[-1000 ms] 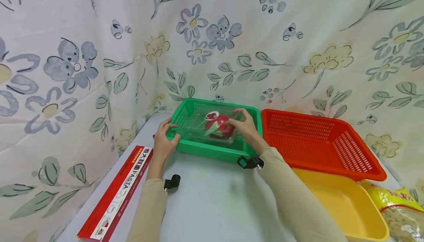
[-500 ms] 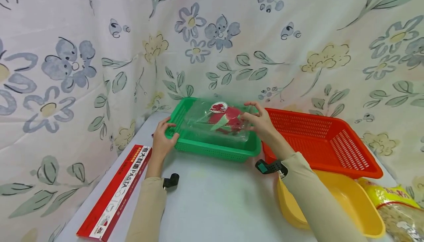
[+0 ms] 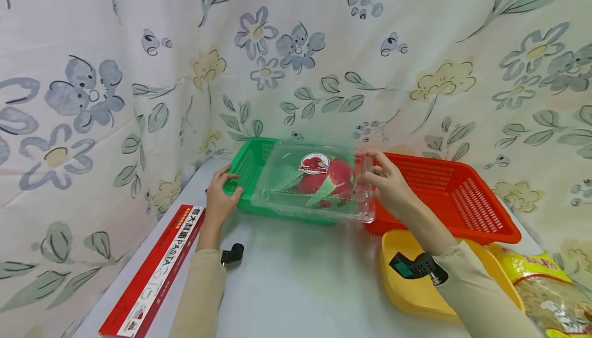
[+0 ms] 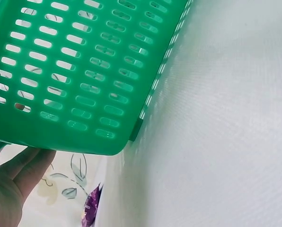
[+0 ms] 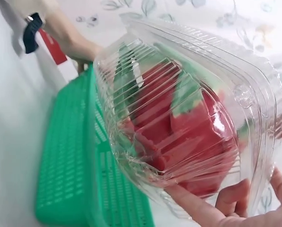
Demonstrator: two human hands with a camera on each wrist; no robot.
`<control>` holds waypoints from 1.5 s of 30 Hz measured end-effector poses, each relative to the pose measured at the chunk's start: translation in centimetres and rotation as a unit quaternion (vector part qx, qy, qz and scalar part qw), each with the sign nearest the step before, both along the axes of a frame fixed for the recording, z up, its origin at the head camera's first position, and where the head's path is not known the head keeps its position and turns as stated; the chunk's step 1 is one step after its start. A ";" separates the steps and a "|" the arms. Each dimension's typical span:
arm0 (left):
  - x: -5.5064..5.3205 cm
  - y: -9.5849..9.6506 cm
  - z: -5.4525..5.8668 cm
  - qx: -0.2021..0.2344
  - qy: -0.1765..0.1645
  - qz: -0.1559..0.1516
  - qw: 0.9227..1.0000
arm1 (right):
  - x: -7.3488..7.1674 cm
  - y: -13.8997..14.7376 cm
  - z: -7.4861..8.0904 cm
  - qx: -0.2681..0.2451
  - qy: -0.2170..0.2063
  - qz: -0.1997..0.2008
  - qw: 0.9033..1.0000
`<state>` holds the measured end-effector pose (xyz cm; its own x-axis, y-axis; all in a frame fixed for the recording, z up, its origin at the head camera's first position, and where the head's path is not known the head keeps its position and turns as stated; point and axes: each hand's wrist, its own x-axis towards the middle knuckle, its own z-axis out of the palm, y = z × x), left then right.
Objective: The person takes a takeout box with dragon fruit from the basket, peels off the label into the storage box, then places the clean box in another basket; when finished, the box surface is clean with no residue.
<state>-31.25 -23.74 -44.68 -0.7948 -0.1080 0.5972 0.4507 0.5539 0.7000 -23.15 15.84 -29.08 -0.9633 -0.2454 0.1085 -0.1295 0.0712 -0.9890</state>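
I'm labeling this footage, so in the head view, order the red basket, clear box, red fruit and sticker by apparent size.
1. Red basket and clear box: too close to rank, the basket being partly hidden.
2. Red fruit.
3. Sticker.

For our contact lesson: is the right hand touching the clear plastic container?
Touching: the right wrist view shows the right hand gripping the clear plastic container by its edge.

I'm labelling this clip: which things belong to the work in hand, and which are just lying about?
In use: green basket, held by left hand; clear container with red-and-green item inside, held by right hand.
Lying about: red basket, yellow tub, pasta box, yellow-topped bag, purple packet.
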 end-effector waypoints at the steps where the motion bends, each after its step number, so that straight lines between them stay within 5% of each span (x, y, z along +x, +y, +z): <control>1: 0.0 -0.1 0.0 0.000 -0.001 0.000 1.000 | 0.5 0.1 0.0 0.004 0.002 0.001 1.000; 28: 0.5 -0.8 -0.4 0.004 0.016 0.012 1.000 | 10.2 1.0 -4.9 0.046 0.042 0.060 0.996; 33: 0.5 -0.6 -0.2 0.004 0.021 0.012 1.000 | 10.7 0.2 -6.0 0.038 0.025 0.038 0.998; 45: 0.3 0.3 0.2 0.008 0.021 -0.005 1.000 | 10.4 -0.1 -8.3 0.108 0.007 -0.027 0.994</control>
<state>-30.93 -23.43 -44.48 -0.7696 -0.1102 0.6290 0.4854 0.5391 0.6883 -12.71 15.78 -37.34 -0.9745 -0.2126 0.0718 -0.1328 0.2888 -0.9481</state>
